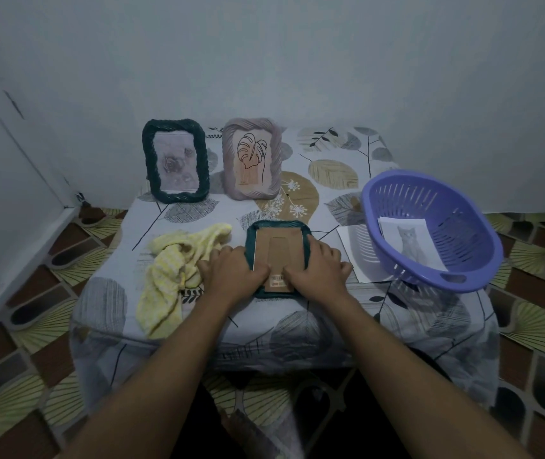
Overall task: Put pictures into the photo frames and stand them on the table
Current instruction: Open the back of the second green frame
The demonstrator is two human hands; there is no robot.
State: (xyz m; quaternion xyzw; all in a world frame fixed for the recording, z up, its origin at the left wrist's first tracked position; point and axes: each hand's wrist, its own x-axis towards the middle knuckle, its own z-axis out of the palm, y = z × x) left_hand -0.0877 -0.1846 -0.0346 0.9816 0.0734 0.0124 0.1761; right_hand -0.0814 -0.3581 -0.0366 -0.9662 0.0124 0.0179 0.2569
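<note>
A teal photo frame [277,226] lies face down in the middle of the table, its brown cardboard back [279,248] facing up. My left hand [231,271] grips its left edge, thumb pressing on the backing. My right hand [319,268] grips the right edge the same way. At the back a dark green frame [175,165] with a rose picture and a pinkish frame [251,164] with a leaf drawing stand upright. A cat picture [410,245] lies in the purple basket [430,230].
A crumpled yellow cloth [175,276] lies just left of my left hand. A white sheet of paper [357,256] sticks out from under the basket at the right. The table [330,180] wears a leaf-print cloth; patterned floor surrounds it.
</note>
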